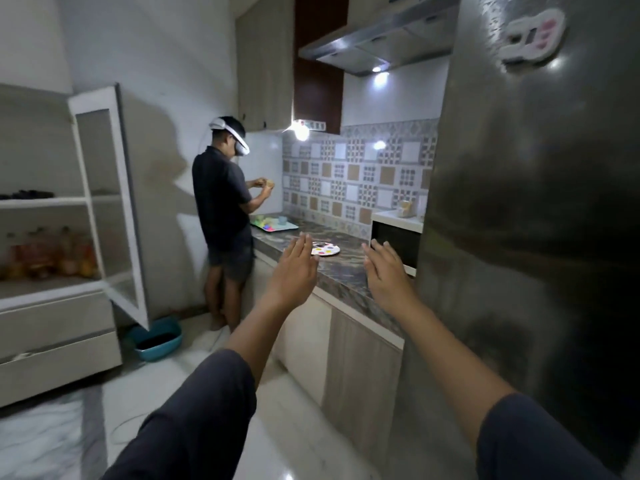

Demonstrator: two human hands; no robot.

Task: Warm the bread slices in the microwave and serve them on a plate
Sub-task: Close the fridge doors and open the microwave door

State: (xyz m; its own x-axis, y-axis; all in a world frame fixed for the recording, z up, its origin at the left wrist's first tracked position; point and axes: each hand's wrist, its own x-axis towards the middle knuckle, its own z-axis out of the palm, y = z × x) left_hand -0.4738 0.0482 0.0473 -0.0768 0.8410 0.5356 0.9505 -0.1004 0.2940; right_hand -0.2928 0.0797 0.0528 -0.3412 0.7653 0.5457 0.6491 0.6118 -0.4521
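Note:
Both my arms are stretched forward with nothing in them. My left hand (296, 268) is held up with straight fingers in front of the dark marble counter (341, 268). My right hand (386, 268) is also flat, near the counter's edge and just left of the white microwave (396, 242), whose door is closed. A white plate with coloured dots (325, 250) lies on the counter beyond my left hand. On top of the microwave stands what looks like a bag of bread slices (405, 208), too small to tell for sure.
A tall steel fridge (536, 202) fills the right side. Another person (225, 216) in a headset stands at the counter's far end by a tray of coloured items (275, 224). An open white cabinet door (110, 202) and a blue basin (157, 339) are on the left.

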